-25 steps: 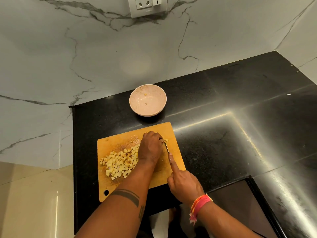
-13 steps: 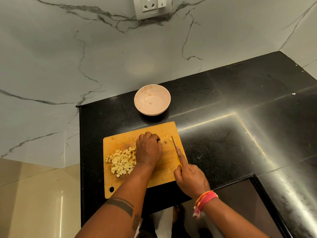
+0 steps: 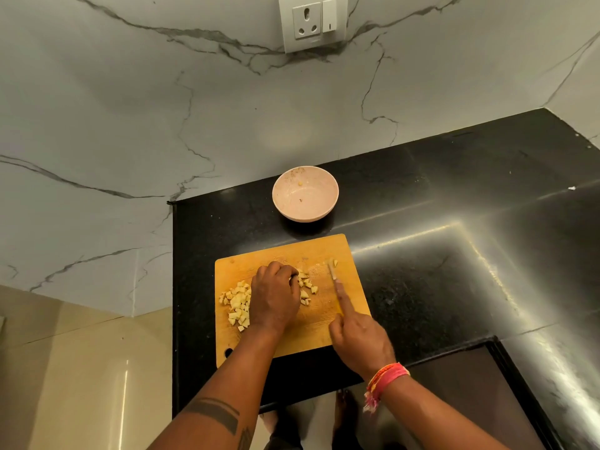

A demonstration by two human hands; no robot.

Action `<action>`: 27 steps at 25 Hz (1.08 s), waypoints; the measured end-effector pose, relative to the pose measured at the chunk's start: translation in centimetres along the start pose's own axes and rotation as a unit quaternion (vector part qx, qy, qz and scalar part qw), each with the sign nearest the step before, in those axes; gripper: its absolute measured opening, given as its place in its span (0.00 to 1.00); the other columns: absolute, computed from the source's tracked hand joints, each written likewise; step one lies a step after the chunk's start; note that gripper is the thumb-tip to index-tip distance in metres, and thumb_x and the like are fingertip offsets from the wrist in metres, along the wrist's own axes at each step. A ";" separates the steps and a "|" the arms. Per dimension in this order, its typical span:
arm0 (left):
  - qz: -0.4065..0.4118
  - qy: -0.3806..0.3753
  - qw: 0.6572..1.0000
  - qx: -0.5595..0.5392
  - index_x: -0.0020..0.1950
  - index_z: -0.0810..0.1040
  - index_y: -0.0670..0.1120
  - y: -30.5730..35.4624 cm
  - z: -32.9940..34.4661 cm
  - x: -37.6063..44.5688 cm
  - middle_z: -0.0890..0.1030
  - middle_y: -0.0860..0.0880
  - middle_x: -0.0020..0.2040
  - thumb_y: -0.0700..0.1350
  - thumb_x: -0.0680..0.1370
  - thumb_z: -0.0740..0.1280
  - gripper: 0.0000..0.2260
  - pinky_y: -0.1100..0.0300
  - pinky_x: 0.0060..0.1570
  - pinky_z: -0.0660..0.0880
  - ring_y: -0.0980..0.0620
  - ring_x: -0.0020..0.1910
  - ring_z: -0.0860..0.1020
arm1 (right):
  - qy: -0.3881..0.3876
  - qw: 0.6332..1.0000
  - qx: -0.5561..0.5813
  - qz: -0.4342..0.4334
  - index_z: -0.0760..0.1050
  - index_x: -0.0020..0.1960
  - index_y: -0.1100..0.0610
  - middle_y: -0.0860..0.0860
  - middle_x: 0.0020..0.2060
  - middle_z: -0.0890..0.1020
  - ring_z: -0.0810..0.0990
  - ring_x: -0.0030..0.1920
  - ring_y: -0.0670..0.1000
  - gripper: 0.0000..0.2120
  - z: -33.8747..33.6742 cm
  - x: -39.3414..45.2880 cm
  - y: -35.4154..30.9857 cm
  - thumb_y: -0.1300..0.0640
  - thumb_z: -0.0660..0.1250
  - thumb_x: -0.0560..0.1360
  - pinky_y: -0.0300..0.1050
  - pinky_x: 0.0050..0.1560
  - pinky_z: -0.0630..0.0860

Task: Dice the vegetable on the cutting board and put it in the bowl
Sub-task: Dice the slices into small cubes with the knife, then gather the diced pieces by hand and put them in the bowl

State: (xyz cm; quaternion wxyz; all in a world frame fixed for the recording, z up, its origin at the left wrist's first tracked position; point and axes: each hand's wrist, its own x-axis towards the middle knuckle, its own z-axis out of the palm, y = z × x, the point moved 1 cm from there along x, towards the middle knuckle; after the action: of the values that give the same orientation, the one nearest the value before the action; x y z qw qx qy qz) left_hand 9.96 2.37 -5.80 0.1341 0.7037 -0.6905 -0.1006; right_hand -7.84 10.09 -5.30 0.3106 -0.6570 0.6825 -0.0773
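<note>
A wooden cutting board (image 3: 324,332) lies on the black counter. Pale yellow diced vegetable pieces (image 3: 238,303) are heaped on its left part, with a few more pieces (image 3: 306,287) in the middle. My left hand (image 3: 276,297) rests over the pieces with its fingers curled down; what is under the fingertips is hidden. My right hand (image 3: 360,342) grips a knife (image 3: 332,271), forefinger stretched along its back, the blade pointing away near the board's right edge. One small piece (image 3: 335,263) sits by the blade tip. A pink bowl (image 3: 305,193) stands beyond the board, holding only tiny scraps.
The black counter (image 3: 454,254) runs right and back into a corner of marble wall. A socket and switch plate (image 3: 313,22) is on the wall above. The counter's left edge drops off at the board's left. A dark recessed panel (image 3: 470,384) lies at lower right.
My right hand and the knife have drawn away to the right of my left hand, uncovering a few diced pieces in the board's middle. The camera has tilted, shifting everything right.
</note>
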 end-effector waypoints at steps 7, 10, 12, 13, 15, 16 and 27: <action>0.021 -0.014 0.999 -0.032 0.61 0.81 0.51 1.1 -0.5 -0.9 0.79 0.52 0.57 0.49 0.82 0.63 0.11 0.57 0.58 0.72 0.52 0.55 0.72 | -0.040 0.997 -0.041 -0.041 0.38 0.82 0.42 0.48 0.34 0.76 0.76 0.33 0.53 0.35 0.2 -0.5 -0.9 0.50 0.54 0.81 0.49 0.33 0.70; 0.014 -0.027 0.999 -0.045 0.60 0.81 0.51 1.6 -0.4 -1.3 0.79 0.52 0.57 0.48 0.82 0.64 0.10 0.57 0.57 0.73 0.52 0.56 0.72 | -0.007 1.000 -0.019 -0.022 0.41 0.82 0.42 0.47 0.32 0.75 0.75 0.31 0.51 0.34 -0.4 0.0 -0.2 0.50 0.55 0.82 0.50 0.33 0.72; 0.006 -0.032 0.996 -0.077 0.59 0.82 0.50 2.5 -0.2 -1.6 0.79 0.52 0.56 0.47 0.82 0.64 0.09 0.56 0.56 0.74 0.52 0.55 0.74 | -0.010 0.999 -0.024 -0.030 0.45 0.82 0.43 0.47 0.30 0.75 0.75 0.30 0.51 0.33 -1.4 0.2 0.4 0.51 0.55 0.82 0.50 0.31 0.70; -0.008 -0.031 0.994 -0.109 0.58 0.82 0.49 3.4 -0.1 -1.7 0.80 0.51 0.55 0.46 0.81 0.65 0.09 0.57 0.55 0.74 0.52 0.55 0.75 | -0.015 0.999 -0.005 -0.033 0.48 0.82 0.43 0.48 0.30 0.76 0.75 0.30 0.51 0.32 -1.9 0.3 0.7 0.52 0.55 0.82 0.51 0.32 0.69; -0.090 -0.031 0.971 -0.218 0.57 0.83 0.48 5.1 0.6 -1.5 0.83 0.50 0.53 0.46 0.81 0.67 0.08 0.57 0.54 0.77 0.51 0.52 0.79 | -0.025 0.996 0.069 -0.048 0.53 0.81 0.39 0.50 0.29 0.77 0.74 0.28 0.51 0.30 -2.7 0.5 0.9 0.53 0.56 0.82 0.52 0.32 0.69; -0.168 -0.036 0.941 -0.291 0.58 0.83 0.48 5.9 0.7 -1.1 0.84 0.50 0.52 0.47 0.79 0.69 0.09 0.56 0.54 0.78 0.51 0.50 0.82 | -0.022 0.993 0.106 -0.057 0.55 0.80 0.37 0.49 0.28 0.77 0.73 0.27 0.49 0.29 -2.9 0.4 1.0 0.53 0.56 0.81 0.51 0.31 0.69; -0.356 -0.017 0.889 -0.289 0.57 0.84 0.46 4.7 -0.3 -1.2 0.86 0.47 0.53 0.44 0.82 0.67 0.08 0.57 0.50 0.79 0.45 0.51 0.83 | 0.022 0.970 0.241 -0.028 0.69 0.75 0.43 0.49 0.26 0.75 0.70 0.27 0.49 0.26 -2.5 -0.2 2.6 0.55 0.57 0.78 0.53 0.30 0.70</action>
State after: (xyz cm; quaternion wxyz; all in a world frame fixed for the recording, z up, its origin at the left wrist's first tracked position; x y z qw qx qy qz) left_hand 5.54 3.49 -4.06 0.2746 0.8307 -0.3364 -0.3484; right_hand -11.33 9.82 -4.60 0.4424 -0.5801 0.6317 -0.2620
